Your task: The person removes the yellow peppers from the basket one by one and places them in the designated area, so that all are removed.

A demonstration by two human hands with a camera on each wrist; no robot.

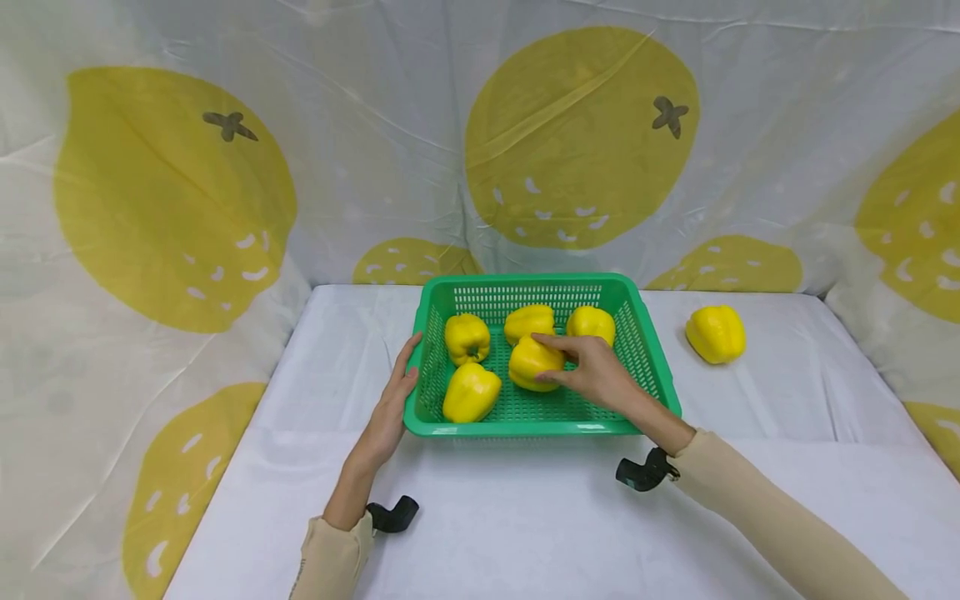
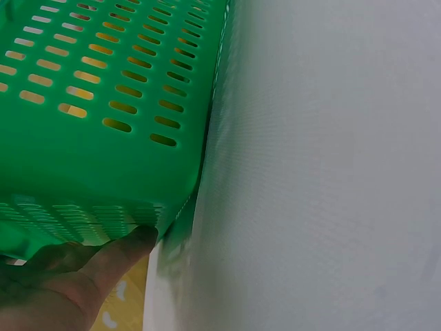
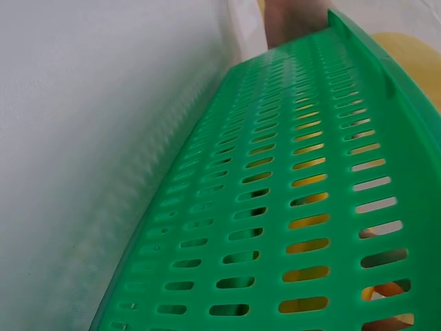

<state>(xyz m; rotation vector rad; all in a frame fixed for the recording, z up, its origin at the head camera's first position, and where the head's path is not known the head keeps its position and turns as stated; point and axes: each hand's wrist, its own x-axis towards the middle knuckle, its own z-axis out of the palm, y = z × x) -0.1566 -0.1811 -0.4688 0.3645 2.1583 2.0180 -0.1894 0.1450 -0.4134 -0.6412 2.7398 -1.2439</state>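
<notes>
Pepper [image 1: 534, 367] | pinched in right hand [image 1: 596, 372] | left hand [image 1: 387, 412] apart, touching basket [image 1: 517, 429]

The basket [image 1: 517, 429] looks like smooth plastic with a slight gloss. The peppers [image 1: 471, 393] are smooth and markedly glossy. The worktop [image 1: 525, 517] shows matt cloth. The backdrop [image 1: 390, 125] looks like thin, creased cloth with a faint sheen, and the sleeves [image 1: 780, 512] are matt cloth.

Basket [image 1: 525, 429] on tabletop [image 1: 525, 508] w/ 5 peppers [image 1: 472, 392] inside, lone pepper [image 1: 716, 333] to R; my L hand [image 1: 387, 408] at basket's L side, R hand [image 1: 597, 373] over it.
</notes>
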